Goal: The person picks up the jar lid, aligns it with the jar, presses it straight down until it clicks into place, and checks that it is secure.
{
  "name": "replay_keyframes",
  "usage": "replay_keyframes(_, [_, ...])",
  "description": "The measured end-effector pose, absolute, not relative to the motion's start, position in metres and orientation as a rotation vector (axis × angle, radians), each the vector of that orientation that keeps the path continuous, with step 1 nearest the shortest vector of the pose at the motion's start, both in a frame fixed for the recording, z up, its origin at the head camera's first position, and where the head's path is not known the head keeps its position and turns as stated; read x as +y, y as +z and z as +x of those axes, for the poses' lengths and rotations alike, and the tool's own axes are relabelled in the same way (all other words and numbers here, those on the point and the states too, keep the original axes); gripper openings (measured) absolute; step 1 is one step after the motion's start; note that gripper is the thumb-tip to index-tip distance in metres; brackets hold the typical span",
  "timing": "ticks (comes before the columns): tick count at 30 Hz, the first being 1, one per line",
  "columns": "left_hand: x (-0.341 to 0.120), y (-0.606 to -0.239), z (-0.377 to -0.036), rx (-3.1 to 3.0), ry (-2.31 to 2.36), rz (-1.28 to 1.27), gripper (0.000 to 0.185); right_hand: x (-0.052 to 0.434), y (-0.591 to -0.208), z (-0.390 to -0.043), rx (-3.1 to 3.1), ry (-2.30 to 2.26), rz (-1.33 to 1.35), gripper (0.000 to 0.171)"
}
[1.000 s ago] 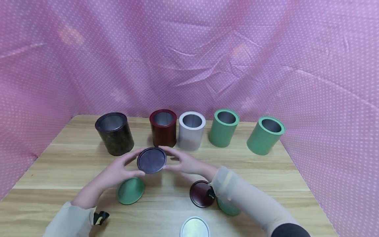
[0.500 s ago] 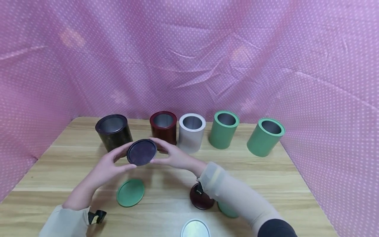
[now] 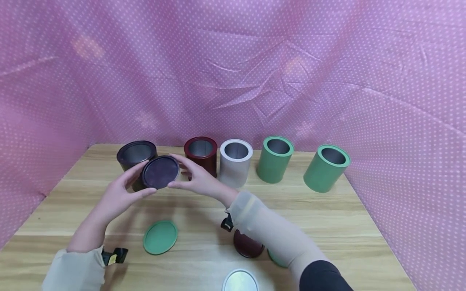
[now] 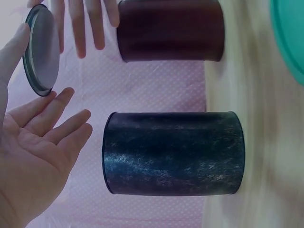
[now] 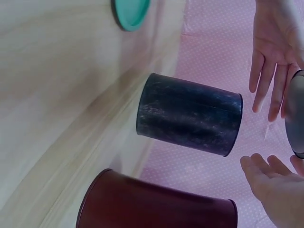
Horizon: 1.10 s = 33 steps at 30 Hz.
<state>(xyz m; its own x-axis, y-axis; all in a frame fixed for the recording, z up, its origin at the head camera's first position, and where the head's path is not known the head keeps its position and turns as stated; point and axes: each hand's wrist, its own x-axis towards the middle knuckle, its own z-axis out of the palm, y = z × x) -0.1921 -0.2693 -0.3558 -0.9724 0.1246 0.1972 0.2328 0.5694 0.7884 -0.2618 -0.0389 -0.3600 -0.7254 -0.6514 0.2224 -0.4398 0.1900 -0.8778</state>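
Note:
Between my two hands a round black lid [image 3: 160,172] is held up by its edge. My left hand [image 3: 115,195] pinches its left side between thumb and fingers, and my right hand [image 3: 198,180] pinches the right side. In the left wrist view the lid [image 4: 43,51] shows its paler underside and rim. The open black can [image 3: 136,154] stands just behind and left of the lid, partly covered by it in the head view. Its dark scuffed side [image 4: 174,153] shows whole in the left wrist view, apart from the lid.
A dark red can [image 3: 201,155], a white can [image 3: 235,163] and two green cans [image 3: 275,159], all open, stand in a row at the back. Green [image 3: 160,237], dark red [image 3: 248,244] and white lids [image 3: 240,281] lie in front; another green lid [image 3: 277,258] is partly under the right sleeve.
Both hands have carried the black lid left and away from me, from in front of the dark red can to the front edge of the black can. The cans stay put.

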Motion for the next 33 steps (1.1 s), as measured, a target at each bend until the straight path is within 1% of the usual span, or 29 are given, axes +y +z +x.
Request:
replay_keyframes(4, [-0.273, -0.355, -0.194, -2.671, -1.379, -0.228, 0.080, -0.048, -0.362, -0.267, 2.219, -1.612, -1.056, 0.072])
replay_keyframes(7, [-0.275, -0.355, -0.198, -2.643, -1.387, -0.227, 0.080, -0.052, -0.364, -0.270, 2.225, -1.623, -1.046, 0.073])
replay_keyframes(19, [-0.285, -0.352, -0.214, -2.497, -1.405, -0.235, 0.070, -0.067, -0.359, -0.283, 2.304, -1.650, -1.041, 0.069])
replay_keyframes(26, [-0.294, -0.351, -0.222, -2.480, -1.423, -0.145, 0.068, -0.079, -0.356, -0.291, 2.326, -1.646, -1.018, 0.066])
replay_keyframes(33, [-0.298, -0.351, -0.231, -2.457, -1.422, -0.150, 0.066, -0.089, -0.355, -0.303, 2.388, -1.602, -0.965, 0.068])
